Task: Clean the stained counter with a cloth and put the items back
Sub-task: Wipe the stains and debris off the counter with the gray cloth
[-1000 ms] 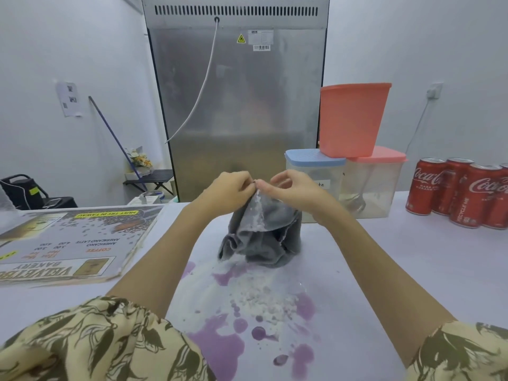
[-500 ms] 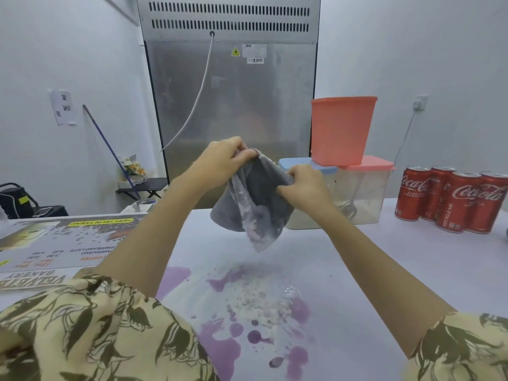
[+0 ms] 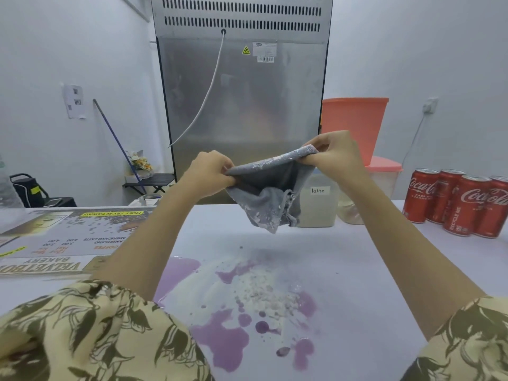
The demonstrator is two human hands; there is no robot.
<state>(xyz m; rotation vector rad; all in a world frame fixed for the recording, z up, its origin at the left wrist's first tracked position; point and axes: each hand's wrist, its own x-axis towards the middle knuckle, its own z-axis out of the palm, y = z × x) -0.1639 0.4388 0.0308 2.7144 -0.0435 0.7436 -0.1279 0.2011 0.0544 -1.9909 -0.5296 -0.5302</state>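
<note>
**Cloth stretched above the spill, wipe not yet begun**

Far left of the spill [image 3: 247, 306], one menu board [image 3: 63, 237] is seen lying flat on the counter [image 3: 384, 270], well clear of the purple. Nearer in, the left hand [image 3: 210, 174] is raised above the spill, its fingers curled and pinching one end of the top edge of the cloth [image 3: 270, 193].

Directly above the spill's far edge, the one grey cloth is held in the air, touching nothing below. Its top edge is pulled taut between the hands; the rest sags in loose folds. It is judged soft, light and limp, so no shape will be kept unless it is bunched or folded. White powder and damp patches are caked on it, so residue may be shed or smeared. Hold is best taken at the cleaner edges, with a clean face turned down.

To the right, the right hand [image 3: 334, 154] is held a little higher, thumb and fingers pinched on the other end.

Behind it and past the spill, three tubs are counted: one marked "latte" [image 3: 319, 204], one pink-lidded [image 3: 384, 174], one orange tub [image 3: 357, 125] stacked on top. Farthest right, four cans [image 3: 456, 204] are counted, the last cut by the frame.
</note>
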